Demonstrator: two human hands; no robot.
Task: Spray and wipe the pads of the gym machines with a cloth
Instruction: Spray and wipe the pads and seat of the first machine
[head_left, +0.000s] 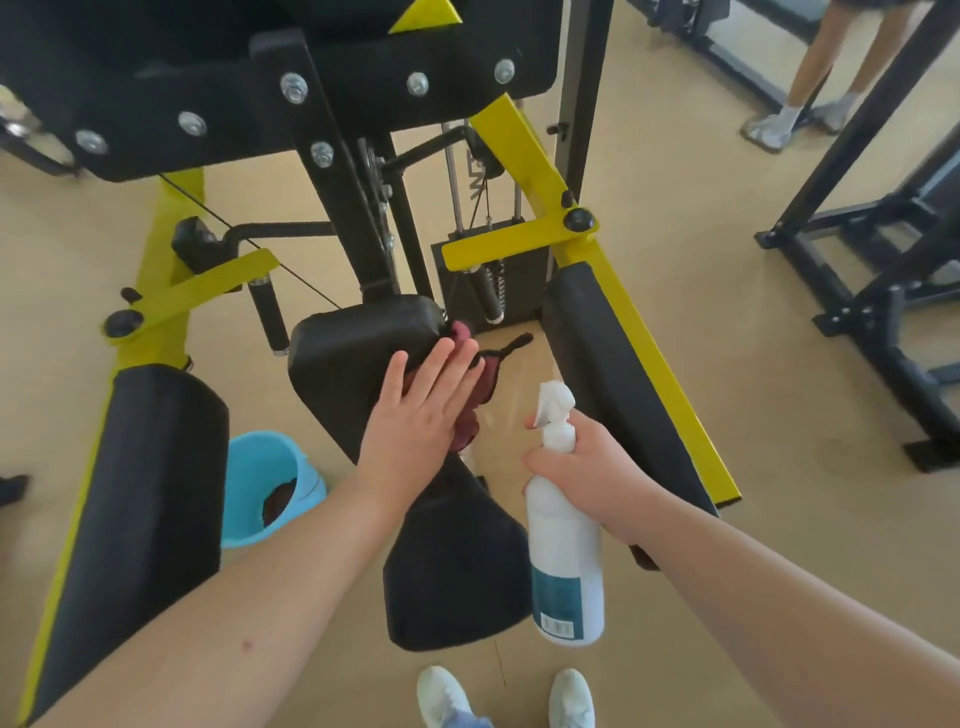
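So that the wipe covers more area, I think, my left hand presses the maroon cloth on the black back pad with straight fingers, while my right hand grips the spray bottle beside it, ready.

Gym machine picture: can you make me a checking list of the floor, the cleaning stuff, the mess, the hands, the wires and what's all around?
Surface: tan floor under the machine.
Job's things: dark red cloth at the right edge of the centre pad; white spray bottle upright; seat pad below; left side pad; right side pad.
Clutter: blue bucket on the floor, something dark inside.
Hands: left hand flat, pressing the cloth; right hand grips the bottle's neck.
Cables: thin machine cable runs diagonally.
Surroundings: black rack at right; another person's legs top right.
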